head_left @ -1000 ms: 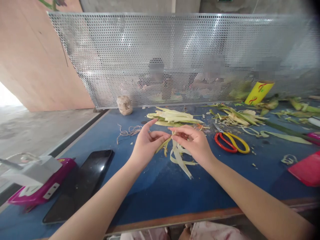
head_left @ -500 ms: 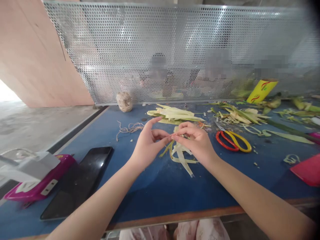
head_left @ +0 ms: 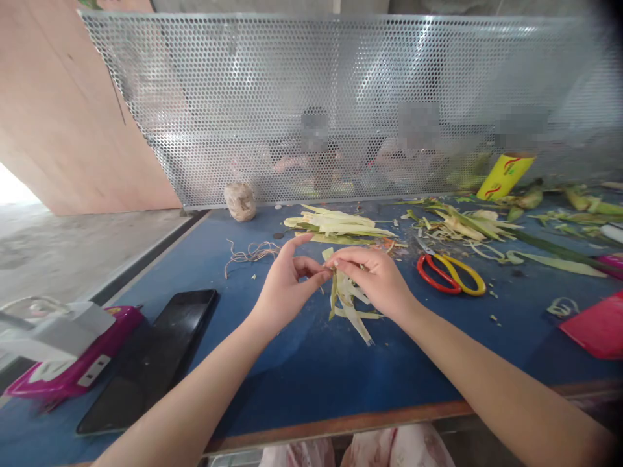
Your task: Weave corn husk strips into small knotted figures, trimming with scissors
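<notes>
My left hand [head_left: 287,277] and my right hand [head_left: 372,272] meet fingertip to fingertip above the middle of the table. Pale corn husk strips [head_left: 355,314] hang below my right hand, whose thumb and fingers are pinched at their upper end. The thumb and index finger of my left hand close at the same spot; whatever lies between them is too small to make out. Behind the hands lies a pile of flat corn husks [head_left: 341,224]. Red-and-yellow-handled scissors [head_left: 450,272] rest to the right, and thin brown string [head_left: 250,253] lies loose to the left.
On the left are a black phone [head_left: 150,363] and a magenta power strip [head_left: 78,370] with a white plug. A twine roll [head_left: 240,201], a yellow tube [head_left: 506,175] and husk scraps [head_left: 462,224] sit near the perforated metal screen [head_left: 272,84]. A red object [head_left: 596,327] lies right.
Both hands stay together, with small finger movements. My right fingers have bent flatter over the husk strips, and the strips have shifted slightly. The whole view has moved a little.
</notes>
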`<move>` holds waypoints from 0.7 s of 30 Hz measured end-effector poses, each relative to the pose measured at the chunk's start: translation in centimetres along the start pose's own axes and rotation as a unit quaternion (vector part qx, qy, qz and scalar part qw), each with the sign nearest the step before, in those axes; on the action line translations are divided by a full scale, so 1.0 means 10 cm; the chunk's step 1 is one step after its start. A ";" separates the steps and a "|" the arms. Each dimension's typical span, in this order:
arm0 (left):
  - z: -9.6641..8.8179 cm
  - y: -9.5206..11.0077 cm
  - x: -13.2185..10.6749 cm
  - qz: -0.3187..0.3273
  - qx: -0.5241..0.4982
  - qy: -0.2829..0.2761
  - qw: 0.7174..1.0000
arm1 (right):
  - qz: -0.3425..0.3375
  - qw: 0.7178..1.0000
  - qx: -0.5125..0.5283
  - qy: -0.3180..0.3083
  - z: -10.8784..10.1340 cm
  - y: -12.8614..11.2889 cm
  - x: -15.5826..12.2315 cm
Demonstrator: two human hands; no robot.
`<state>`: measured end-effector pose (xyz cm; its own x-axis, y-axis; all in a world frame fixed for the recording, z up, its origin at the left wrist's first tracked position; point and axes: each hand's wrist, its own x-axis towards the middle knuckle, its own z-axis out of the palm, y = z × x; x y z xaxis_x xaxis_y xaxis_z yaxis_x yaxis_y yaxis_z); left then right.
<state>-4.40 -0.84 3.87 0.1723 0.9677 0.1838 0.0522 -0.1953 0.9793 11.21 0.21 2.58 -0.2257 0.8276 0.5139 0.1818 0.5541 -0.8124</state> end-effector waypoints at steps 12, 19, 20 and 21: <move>0.03 0.01 -0.02 -0.002 0.001 -0.011 1.000 | 0.094 0.994 0.041 0.037 -0.01 0.06 0.02; 0.03 0.04 -0.03 0.001 -0.044 0.025 0.999 | 0.091 0.989 0.114 -0.017 -0.05 0.07 0.04; 0.02 0.04 -0.03 0.002 -0.046 0.029 0.999 | 0.090 0.990 0.103 -0.025 -0.06 0.06 0.04; 0.02 0.05 -0.03 0.005 -0.046 0.030 0.998 | 0.089 0.992 0.089 -0.029 -0.06 0.06 0.04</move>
<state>-4.23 -1.24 4.30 0.1127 0.9743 0.1950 -0.0408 -0.1915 0.9806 11.79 0.92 2.49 -0.2610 0.9017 0.3447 0.0524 0.3698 -0.9276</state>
